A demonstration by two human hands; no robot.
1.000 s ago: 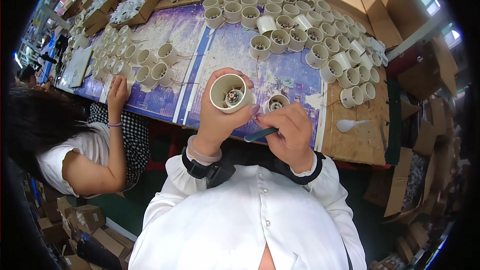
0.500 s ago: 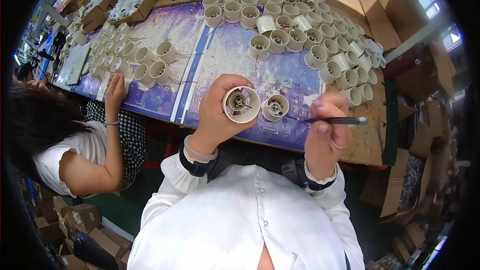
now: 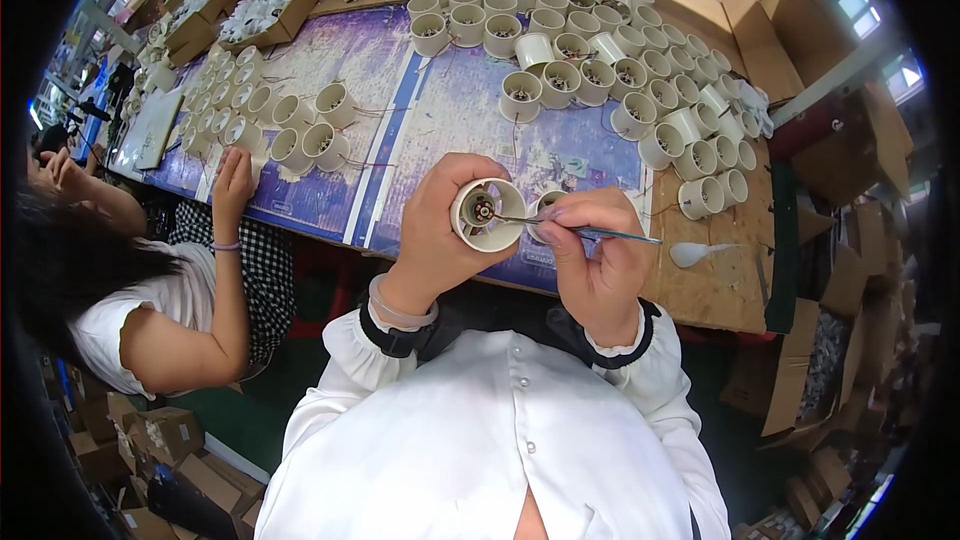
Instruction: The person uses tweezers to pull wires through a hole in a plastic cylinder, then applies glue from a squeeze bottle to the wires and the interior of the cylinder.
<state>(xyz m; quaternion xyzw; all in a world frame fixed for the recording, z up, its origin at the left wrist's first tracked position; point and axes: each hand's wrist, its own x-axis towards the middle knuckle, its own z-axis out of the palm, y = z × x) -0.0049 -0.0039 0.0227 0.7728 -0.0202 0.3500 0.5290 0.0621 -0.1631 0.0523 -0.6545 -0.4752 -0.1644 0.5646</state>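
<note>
My left hand grips a cream round fan housing, open end turned toward me, with a small motor hub inside. My right hand pinches a thin blue-handled brush whose tip reaches into the housing's opening. A second housing sits on the table just behind my right fingers, partly hidden. Both hands hover over the near edge of the blue-covered worktable.
Several cream housings crowd the table's far and right side, more at the left. A white spoon lies on the bare wood at right. A co-worker's hand rests on the table's left edge. Cardboard boxes stand around.
My right hand swung back in from the right, bringing the brush tip into the housing. The left hand tilted the housing's opening toward the brush.
</note>
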